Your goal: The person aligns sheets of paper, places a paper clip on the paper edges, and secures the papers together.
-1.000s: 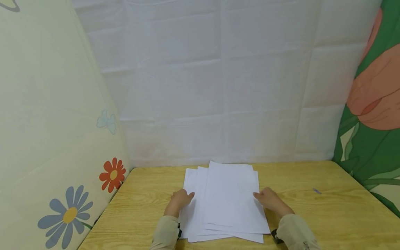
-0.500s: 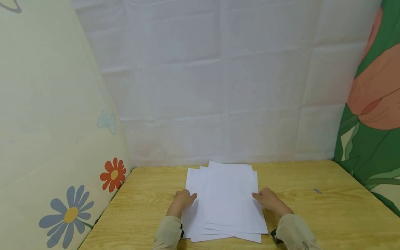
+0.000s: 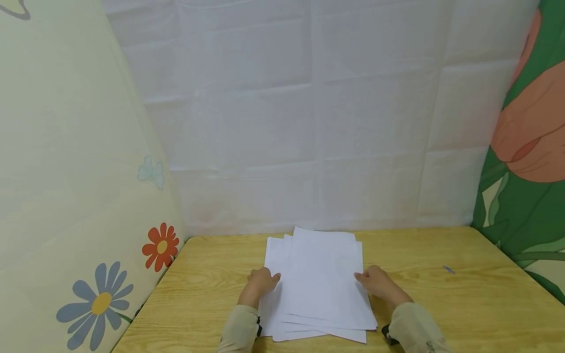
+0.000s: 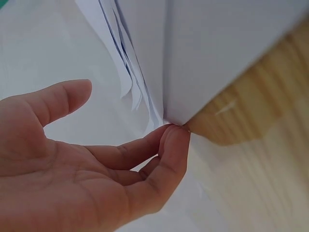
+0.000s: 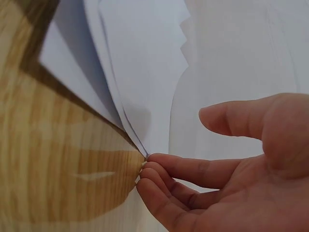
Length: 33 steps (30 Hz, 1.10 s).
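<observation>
A loose pile of white paper sheets (image 3: 326, 279) lies on the table, its edges fanned out unevenly. My left hand (image 3: 261, 285) is at the pile's left side; in the left wrist view its bent fingertips (image 4: 174, 137) touch the sheet edges (image 4: 212, 48), while the thumb stands apart. On the opposite side is my right hand (image 3: 377, 283). In the right wrist view, its fingertips (image 5: 153, 169) meet the paper edges (image 5: 137, 77) near the tabletop, and its thumb is held away from the fingers. Neither hand pinches the sheets.
The wood-grain table (image 3: 468, 304) ends at a white cloth backdrop (image 3: 318, 122). A small bluish strip (image 3: 449, 269) lies to the right of the pile. Flower-printed panels flank both sides, the daisy panel (image 3: 88, 171) left and the green panel (image 3: 525, 206) right.
My left hand has shifted slightly right, and the left sheets have slid inward with it. My right hand has moved a little left. The pile's overall spread is narrower.
</observation>
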Tool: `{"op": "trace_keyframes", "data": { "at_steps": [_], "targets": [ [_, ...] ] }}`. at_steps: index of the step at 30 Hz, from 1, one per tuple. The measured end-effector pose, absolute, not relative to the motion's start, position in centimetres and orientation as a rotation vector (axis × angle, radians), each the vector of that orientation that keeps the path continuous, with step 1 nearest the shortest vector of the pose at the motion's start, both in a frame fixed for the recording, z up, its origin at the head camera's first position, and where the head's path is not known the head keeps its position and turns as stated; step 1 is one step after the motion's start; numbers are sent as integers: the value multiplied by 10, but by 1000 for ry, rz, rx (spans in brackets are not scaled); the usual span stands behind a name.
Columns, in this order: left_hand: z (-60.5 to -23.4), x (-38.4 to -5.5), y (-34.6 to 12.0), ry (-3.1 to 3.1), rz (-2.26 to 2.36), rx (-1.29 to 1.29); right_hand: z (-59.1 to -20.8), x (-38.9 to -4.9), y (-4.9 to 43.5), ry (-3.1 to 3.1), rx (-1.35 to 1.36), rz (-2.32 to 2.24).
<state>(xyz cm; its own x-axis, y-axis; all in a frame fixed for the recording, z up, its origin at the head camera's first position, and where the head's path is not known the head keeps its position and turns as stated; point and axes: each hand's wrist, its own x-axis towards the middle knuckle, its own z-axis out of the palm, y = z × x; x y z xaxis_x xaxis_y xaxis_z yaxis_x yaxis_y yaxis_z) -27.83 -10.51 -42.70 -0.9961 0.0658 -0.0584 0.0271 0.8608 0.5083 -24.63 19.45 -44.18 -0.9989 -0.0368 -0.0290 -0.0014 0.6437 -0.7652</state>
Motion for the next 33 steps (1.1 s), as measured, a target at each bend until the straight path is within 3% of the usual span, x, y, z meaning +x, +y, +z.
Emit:
{"op": "trace_keyframes", "data": {
  "at_steps": [33],
  "targets": [
    [-430,-274,-91,2962,793,166,-442,-243,185,2832,-94,-1303]
  ]
}}
